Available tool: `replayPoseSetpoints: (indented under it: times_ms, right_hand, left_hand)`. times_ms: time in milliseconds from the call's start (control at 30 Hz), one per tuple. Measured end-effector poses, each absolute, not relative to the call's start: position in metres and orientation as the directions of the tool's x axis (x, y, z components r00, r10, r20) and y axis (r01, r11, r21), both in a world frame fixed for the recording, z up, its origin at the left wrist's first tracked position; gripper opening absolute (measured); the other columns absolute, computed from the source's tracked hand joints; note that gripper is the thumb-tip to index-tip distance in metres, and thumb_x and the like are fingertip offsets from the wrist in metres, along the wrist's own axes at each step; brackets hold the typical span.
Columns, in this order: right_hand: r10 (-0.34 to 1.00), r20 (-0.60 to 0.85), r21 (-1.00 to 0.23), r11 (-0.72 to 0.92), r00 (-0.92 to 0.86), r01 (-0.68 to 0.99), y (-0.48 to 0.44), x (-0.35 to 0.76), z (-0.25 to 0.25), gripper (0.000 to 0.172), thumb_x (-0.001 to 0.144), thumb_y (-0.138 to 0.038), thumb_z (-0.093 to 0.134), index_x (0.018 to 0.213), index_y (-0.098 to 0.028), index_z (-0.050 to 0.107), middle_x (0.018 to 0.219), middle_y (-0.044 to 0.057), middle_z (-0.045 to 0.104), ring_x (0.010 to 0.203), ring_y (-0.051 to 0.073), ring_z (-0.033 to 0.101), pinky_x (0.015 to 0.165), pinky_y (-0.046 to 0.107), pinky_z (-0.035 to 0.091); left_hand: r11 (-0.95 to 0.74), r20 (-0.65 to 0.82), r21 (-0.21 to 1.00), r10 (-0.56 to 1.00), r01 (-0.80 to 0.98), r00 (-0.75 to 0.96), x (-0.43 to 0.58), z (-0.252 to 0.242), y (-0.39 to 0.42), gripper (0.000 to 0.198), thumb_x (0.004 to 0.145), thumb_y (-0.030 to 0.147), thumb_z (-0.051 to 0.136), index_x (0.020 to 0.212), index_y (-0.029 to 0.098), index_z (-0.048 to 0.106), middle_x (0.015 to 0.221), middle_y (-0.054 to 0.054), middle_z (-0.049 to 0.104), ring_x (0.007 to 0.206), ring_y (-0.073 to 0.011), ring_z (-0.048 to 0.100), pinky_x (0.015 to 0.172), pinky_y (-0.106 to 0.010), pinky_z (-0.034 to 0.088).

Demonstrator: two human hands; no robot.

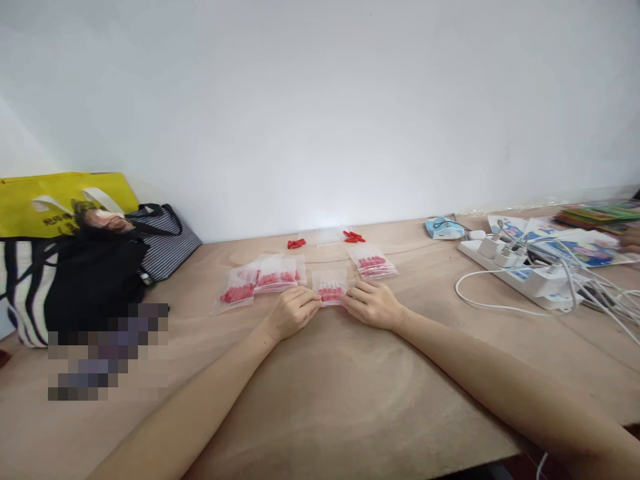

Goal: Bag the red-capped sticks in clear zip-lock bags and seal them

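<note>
A small clear zip bag [330,277] with several red-ended pieces in it lies between my hands on the table. My left hand [295,311] pinches its near left corner, and my right hand [373,305] pinches the near right corner. Left of it, overlapping filled bags [275,275] hold more red pieces. A stack of filled bags [371,262] lies beyond my right hand. Farther back, flat clear bags [330,236] sit between a small pile of loose red pieces [297,244] and another red pile [354,237].
On the wooden table [310,400], a white power strip [520,273] with tangled cables lies at the right. Behind it are a blue packet [444,229] and printed sheets [575,247]. Bags, including a yellow bag [65,200] and a striped bag [160,243], stand at the left.
</note>
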State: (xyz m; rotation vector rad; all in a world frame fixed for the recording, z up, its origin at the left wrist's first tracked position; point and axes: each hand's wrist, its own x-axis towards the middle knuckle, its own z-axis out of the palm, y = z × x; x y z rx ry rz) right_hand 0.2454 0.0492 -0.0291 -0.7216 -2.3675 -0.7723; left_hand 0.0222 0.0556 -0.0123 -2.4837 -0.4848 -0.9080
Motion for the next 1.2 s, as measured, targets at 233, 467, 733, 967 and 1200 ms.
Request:
replayPoseSetpoints:
  times_ms: [233, 467, 733, 967, 1200]
  right_hand:
    - [0.293, 0.626, 0.364, 0.709, -0.723, 0.603, 0.054, 0.213, -0.031, 0.021, 0.086, -0.019, 0.039, 0.078, -0.017, 0.058, 0.07, 0.003, 0.057, 0.068, 0.012, 0.044, 0.054, 0.027, 0.024]
    - [0.277, 0.6, 0.399, 0.71, -0.751, 0.58, 0.057, 0.206, -0.031, 0.025, 0.087, -0.017, 0.037, 0.071, -0.016, 0.057, 0.064, 0.003, 0.054, 0.065, 0.012, 0.041, 0.054, 0.028, 0.022]
    - [0.239, 0.621, 0.448, 0.674, -0.747, 0.588, 0.052, 0.215, -0.025, 0.027, 0.086, -0.013, 0.034, 0.069, -0.015, 0.055, 0.063, 0.003, 0.052, 0.063, 0.013, 0.041, 0.054, 0.028, 0.021]
    - [0.218, 0.592, 0.514, 0.639, -0.776, 0.572, 0.049, 0.23, -0.022, 0.028, 0.086, -0.01, 0.031, 0.07, -0.014, 0.054, 0.068, 0.004, 0.053, 0.063, 0.013, 0.04, 0.054, 0.029, 0.021]
    - [0.236, 0.665, 0.479, 0.594, -0.709, 0.647, 0.051, 0.241, -0.026, 0.025, 0.086, -0.016, 0.038, 0.064, -0.015, 0.051, 0.06, 0.002, 0.049, 0.059, 0.013, 0.039, 0.054, 0.028, 0.022]
  left_hand:
    - [-0.816, 0.648, -0.345, 0.15, 0.464, 0.746, 0.021, -0.013, 0.056, 0.015, 0.084, 0.015, 0.045, 0.079, 0.016, 0.06, 0.078, -0.004, 0.066, 0.071, -0.014, 0.06, 0.064, -0.028, 0.05]
    - [-0.813, 0.66, -0.377, 0.101, 0.444, 0.745, 0.022, -0.011, 0.056, 0.015, 0.083, 0.013, 0.046, 0.079, 0.015, 0.06, 0.076, -0.003, 0.066, 0.068, -0.0141, 0.061, 0.062, -0.027, 0.05]
    - [-0.821, 0.663, -0.359, 0.11, 0.444, 0.74, 0.021, -0.009, 0.054, 0.014, 0.082, 0.012, 0.048, 0.076, 0.016, 0.06, 0.074, -0.003, 0.065, 0.068, -0.0137, 0.06, 0.063, -0.027, 0.051]
    - [-0.842, 0.683, -0.321, 0.111, 0.433, 0.722, 0.02, -0.011, 0.054, 0.01, 0.08, 0.011, 0.05, 0.076, 0.015, 0.059, 0.074, -0.003, 0.065, 0.067, -0.0131, 0.059, 0.063, -0.026, 0.051]
    - [-0.856, 0.708, -0.282, 0.119, 0.432, 0.696, 0.017, -0.017, 0.057, 0.008, 0.079, 0.012, 0.052, 0.076, 0.015, 0.059, 0.075, -0.003, 0.065, 0.067, -0.0127, 0.059, 0.061, -0.025, 0.05]
